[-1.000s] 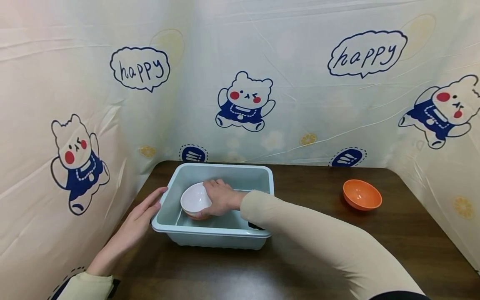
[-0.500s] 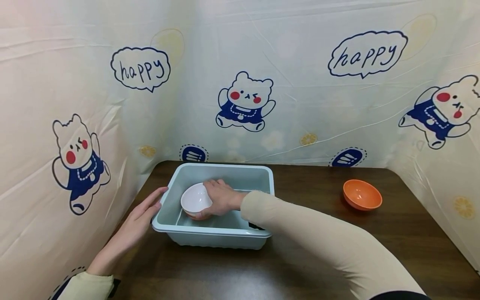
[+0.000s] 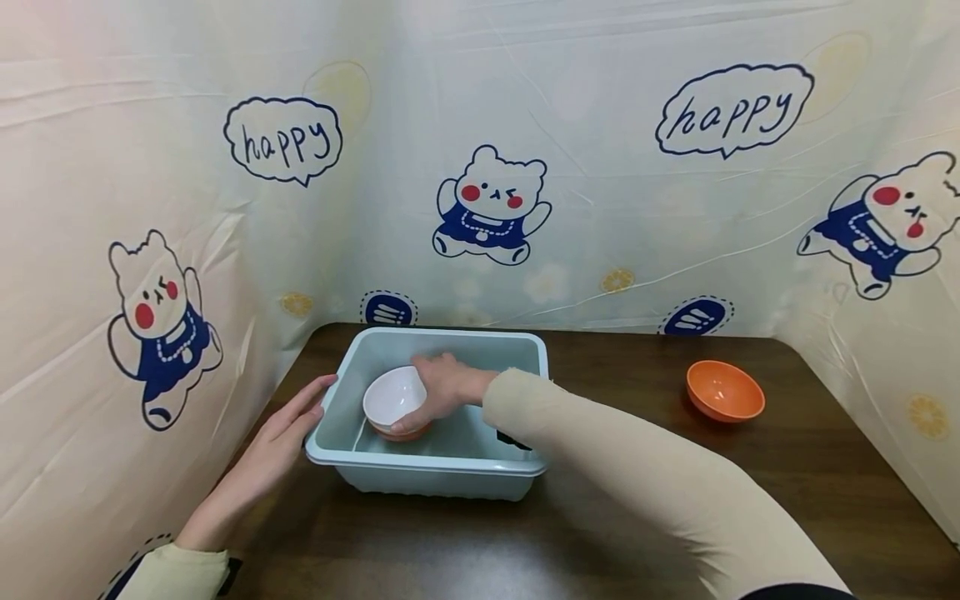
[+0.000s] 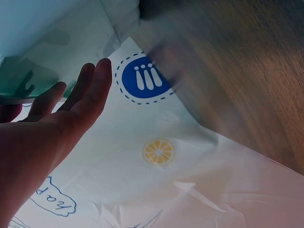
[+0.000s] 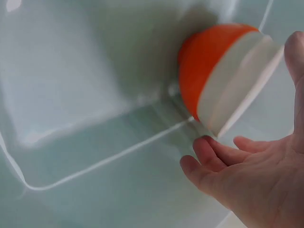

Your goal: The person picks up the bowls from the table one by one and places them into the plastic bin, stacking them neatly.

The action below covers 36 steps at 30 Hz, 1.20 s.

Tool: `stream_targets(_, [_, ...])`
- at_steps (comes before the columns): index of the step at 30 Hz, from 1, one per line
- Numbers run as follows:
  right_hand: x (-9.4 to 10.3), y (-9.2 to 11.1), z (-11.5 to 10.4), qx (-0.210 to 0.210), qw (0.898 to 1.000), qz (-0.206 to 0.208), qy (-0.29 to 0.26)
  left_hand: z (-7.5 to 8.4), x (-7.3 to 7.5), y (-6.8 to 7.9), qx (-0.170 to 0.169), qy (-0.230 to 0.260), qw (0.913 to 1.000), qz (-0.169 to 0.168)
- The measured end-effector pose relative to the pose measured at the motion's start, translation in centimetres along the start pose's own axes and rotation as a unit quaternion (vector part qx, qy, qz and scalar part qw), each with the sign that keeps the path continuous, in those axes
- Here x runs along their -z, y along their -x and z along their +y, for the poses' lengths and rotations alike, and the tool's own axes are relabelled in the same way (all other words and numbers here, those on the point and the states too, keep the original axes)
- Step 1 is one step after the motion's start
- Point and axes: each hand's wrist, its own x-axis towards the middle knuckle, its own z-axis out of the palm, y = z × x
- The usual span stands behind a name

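Inside the pale blue basin (image 3: 442, 483), a white bowl (image 3: 392, 396) sits nested in an orange bowl (image 5: 199, 66), towards the basin's left side. My right hand (image 3: 446, 387) is spread beside the white bowl's right edge, thumb and fingers on either side of its rim. In the right wrist view those fingers look loose, not curled round the rim; light contact at the thumb cannot be ruled out. My left hand (image 3: 277, 437) lies along the basin's left side, its fairly straight fingers (image 4: 97, 88) touching the outside near the rim.
A separate orange bowl (image 3: 724, 391) stands upright on the dark wooden table (image 3: 615, 367), to the right of the basin. A printed curtain (image 3: 600, 208) encloses the table's back and sides.
My right hand has loosened from the white bowl's rim and shifted slightly to the right. The nested bowls stay where they were. The left hand keeps its place at the basin.
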Motion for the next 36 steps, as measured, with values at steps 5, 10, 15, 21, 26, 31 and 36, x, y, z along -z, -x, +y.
stream_targets(5, [1.0,0.4,-0.1,-0.012,1.000,-0.008,-0.005,-0.1,0.0,0.0,-0.004,0.002,1.0000,0.003])
stream_targets(10, [2.0,1.0,-0.3,-0.008,1.000,-0.003,-0.013,-0.1,0.0,0.0,-0.007,0.007,0.9999,0.002])
stream_targets(15, [2.8,1.5,-0.5,0.003,1.000,0.005,-0.029,-0.1,0.0,0.0,-0.009,0.007,0.9999,0.001])
stream_targets(21, [3.4,2.0,-0.6,0.012,1.000,0.007,-0.027,-0.1,0.0,-0.1,-0.012,0.010,0.9999,-0.002])
stream_targets(26, [3.8,2.5,-0.9,0.014,1.000,0.009,-0.019,-0.1,0.0,-0.1,-0.010,0.007,0.9999,-0.003])
stream_targets(31, [3.8,2.7,-1.0,0.026,0.999,0.016,-0.015,-0.1,0.0,-0.1,-0.010,0.003,0.9999,-0.004])
stream_targets(36, [3.9,3.2,-1.2,0.030,0.999,0.020,-0.023,-0.1,0.0,-0.1,-0.013,0.003,0.9999,-0.004])
